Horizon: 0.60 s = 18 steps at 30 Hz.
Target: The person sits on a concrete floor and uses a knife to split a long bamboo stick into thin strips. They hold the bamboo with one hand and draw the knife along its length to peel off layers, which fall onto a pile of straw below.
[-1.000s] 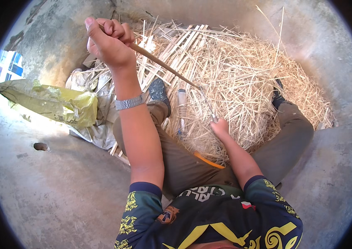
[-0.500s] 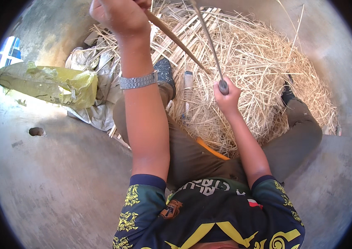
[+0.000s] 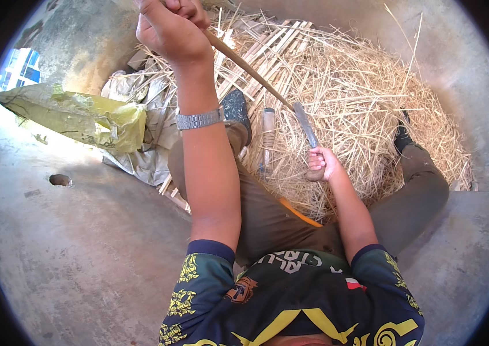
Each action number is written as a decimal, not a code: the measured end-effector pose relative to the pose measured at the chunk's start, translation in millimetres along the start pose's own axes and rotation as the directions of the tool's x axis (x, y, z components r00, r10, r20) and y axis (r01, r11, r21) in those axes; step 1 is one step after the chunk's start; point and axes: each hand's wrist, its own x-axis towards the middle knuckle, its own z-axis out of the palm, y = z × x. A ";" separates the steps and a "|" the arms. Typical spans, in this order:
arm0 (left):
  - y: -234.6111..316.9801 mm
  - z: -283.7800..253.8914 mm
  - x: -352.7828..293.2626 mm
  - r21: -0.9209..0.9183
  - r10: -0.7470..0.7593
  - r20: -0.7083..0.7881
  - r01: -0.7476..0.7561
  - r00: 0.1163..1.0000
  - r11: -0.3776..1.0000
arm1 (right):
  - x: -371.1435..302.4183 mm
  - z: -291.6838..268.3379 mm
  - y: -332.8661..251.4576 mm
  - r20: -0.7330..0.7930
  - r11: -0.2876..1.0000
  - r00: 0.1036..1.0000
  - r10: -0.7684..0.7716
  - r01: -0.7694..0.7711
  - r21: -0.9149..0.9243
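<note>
The left hand [image 3: 175, 29] was raised near the upper edge of the view, its fingers curled tightly around the upper part of a slender brown stick [image 3: 250, 70]. The stick slanted down and to the right above a heap of pale shavings [image 3: 365, 124], its lower end alongside the blade of the knife [image 3: 305, 124]. Gripping it high appeared to leave the lower length unobstructed and to keep the left fingers well away from the edge.

The right hand [image 3: 326, 161] had its fingers wrapped around the knife's handle, blade pointing away from the body, an arrangement judged to favour control close to the lap. Whether blade and stick were touching could not be determined from this angle.

The legs were spread, one on either side of the heap, presumably giving the arms room between the knees. A cord-wrapped tool [image 3: 269, 138] lay beside the left shoe [image 3: 236, 109], seemingly within easy reach. Split strips [image 3: 273, 49] lay across the far side of the heap; a yellow sack [image 3: 123, 127] was at the left.
</note>
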 end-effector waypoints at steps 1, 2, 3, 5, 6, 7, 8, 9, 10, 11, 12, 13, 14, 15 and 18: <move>1.4 1.9 -0.6 0.001 -0.014 -0.003 0.014 1.000 1.000 | -7.8 11.6 -4.2 -0.141 0.977 0.987 -0.075 0.045 -0.207; 3.6 5.6 -1.5 0.001 -0.028 -0.005 0.028 1.000 1.000 | -15.4 23.8 -7.8 -0.260 0.911 0.949 -0.176 0.057 -0.408; 5.8 8.3 -2.6 0.002 -0.042 -0.009 0.042 0.999 0.999 | -24.7 35.6 -11.2 -0.348 0.805 0.890 -0.295 0.035 -0.592; -0.9 11.9 -1.0 -0.066 -0.005 -0.053 0.001 0.999 0.998 | -29.3 46.6 -14.6 -0.343 0.680 0.803 -0.487 0.102 -0.726; -5.8 16.0 -0.6 -0.105 0.007 -0.072 -0.015 0.997 0.994 | -25.3 45.6 -16.1 -0.329 0.646 0.756 -0.565 0.158 -0.747; -7.4 13.8 -1.7 -0.076 0.030 -0.069 -0.035 0.997 0.997 | -31.3 60.4 -14.8 -0.305 0.603 0.714 -0.631 0.202 -0.772; -8.2 12.6 -2.0 -0.046 0.052 -0.064 -0.055 0.997 0.997 | -41.0 71.0 -19.7 -0.270 0.635 0.730 -0.627 0.279 -0.720; -7.7 12.6 -1.1 -0.022 0.076 -0.056 -0.078 0.996 0.997 | -50.4 83.0 -23.7 -0.213 0.636 0.726 -0.654 0.375 -0.675; -6.6 10.4 1.6 -0.125 -0.024 0.054 0.031 0.998 0.992 | -56.1 91.2 -28.1 -0.159 0.631 0.711 -0.685 0.469 -0.618; -4.0 5.2 5.5 -0.214 -0.113 0.173 0.149 0.978 0.965 | -61.9 96.9 -31.8 -0.109 0.620 0.689 -0.716 0.557 -0.553; -0.3 0.9 9.1 -0.283 -0.185 0.293 0.270 0.938 0.921 | -68.2 102.9 -34.6 -0.056 0.582 0.661 -0.748 0.612 -0.536; 1.8 -2.3 9.9 -0.282 -0.188 0.354 0.296 0.916 0.913 | -79.6 114.7 -37.9 -0.036 0.532 0.621 -0.783 0.638 -0.557; 3.6 -4.3 10.4 -0.279 -0.190 0.414 0.323 0.890 0.904 | -91.2 127.4 -42.9 -0.015 0.480 0.579 -0.815 0.661 -0.576; 4.5 -7.1 8.8 -0.280 -0.189 0.470 0.348 0.862 0.895 | -102.2 140.4 -46.5 0.009 0.424 0.534 -0.845 0.680 -0.598; -5.3 -2.6 7.5 -0.452 -0.240 0.457 0.456 0.856 0.766 | -120.0 152.1 -49.8 0.005 0.456 0.569 -0.822 0.664 -0.593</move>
